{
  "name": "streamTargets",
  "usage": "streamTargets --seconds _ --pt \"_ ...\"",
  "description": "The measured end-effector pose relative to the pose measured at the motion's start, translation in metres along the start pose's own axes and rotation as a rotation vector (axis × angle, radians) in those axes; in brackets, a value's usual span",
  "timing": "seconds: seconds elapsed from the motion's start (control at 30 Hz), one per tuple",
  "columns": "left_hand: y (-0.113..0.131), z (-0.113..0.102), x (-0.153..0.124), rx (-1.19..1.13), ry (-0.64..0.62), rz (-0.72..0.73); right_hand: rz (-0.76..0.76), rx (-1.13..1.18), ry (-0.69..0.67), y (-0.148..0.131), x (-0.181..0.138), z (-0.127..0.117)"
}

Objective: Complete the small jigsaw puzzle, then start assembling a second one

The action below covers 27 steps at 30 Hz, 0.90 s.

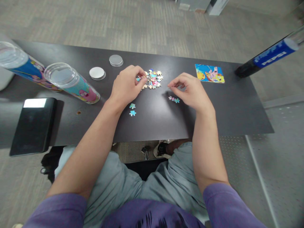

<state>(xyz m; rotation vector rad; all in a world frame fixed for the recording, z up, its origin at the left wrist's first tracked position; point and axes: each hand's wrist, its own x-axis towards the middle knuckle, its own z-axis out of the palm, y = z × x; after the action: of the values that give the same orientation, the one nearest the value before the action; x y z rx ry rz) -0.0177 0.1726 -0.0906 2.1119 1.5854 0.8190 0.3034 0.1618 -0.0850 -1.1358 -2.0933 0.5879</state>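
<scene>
A pile of small colourful puzzle pieces point(154, 79) lies on the dark table point(228, 107). My left hand point(127, 85) rests at the pile's left edge, fingers curled in a pinch on a piece there. My right hand point(190, 90) hovers right of the pile, fingertips pinched together; what they hold is too small to name. Just below its fingers lie joined pink and teal pieces point(174, 99). Two loose teal pieces point(132, 109) sit near my left wrist. A finished picture card point(210, 73) lies further right.
Two clear tubes with cartoon labels point(71, 83) point(19, 65) lie at the left, with two round lids point(97, 72) point(116, 60) beside them. A black phone point(34, 125) sits at the left front corner. A Pepsi bottle point(268, 58) stands at the far right.
</scene>
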Motion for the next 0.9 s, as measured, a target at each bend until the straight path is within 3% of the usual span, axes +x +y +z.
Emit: streamTargets --seconds 0.23,0.33,0.6,0.9 --pt "-0.013 -0.003 0.002 -0.103 0.021 -0.04 0.095 -0.021 -0.133 0.001 -0.005 -0.009" --pt "-0.014 -0.005 0.001 -0.134 0.024 -0.036 0.105 -0.035 -0.102 0.0 -0.008 -0.014" --pt "-0.017 -0.007 0.003 -0.061 -0.058 0.015 0.128 -0.101 -0.209 0.009 -0.007 -0.012" --pt "-0.012 -0.002 0.002 -0.114 -0.042 -0.007 0.149 -0.085 -0.179 0.021 -0.022 -0.037"
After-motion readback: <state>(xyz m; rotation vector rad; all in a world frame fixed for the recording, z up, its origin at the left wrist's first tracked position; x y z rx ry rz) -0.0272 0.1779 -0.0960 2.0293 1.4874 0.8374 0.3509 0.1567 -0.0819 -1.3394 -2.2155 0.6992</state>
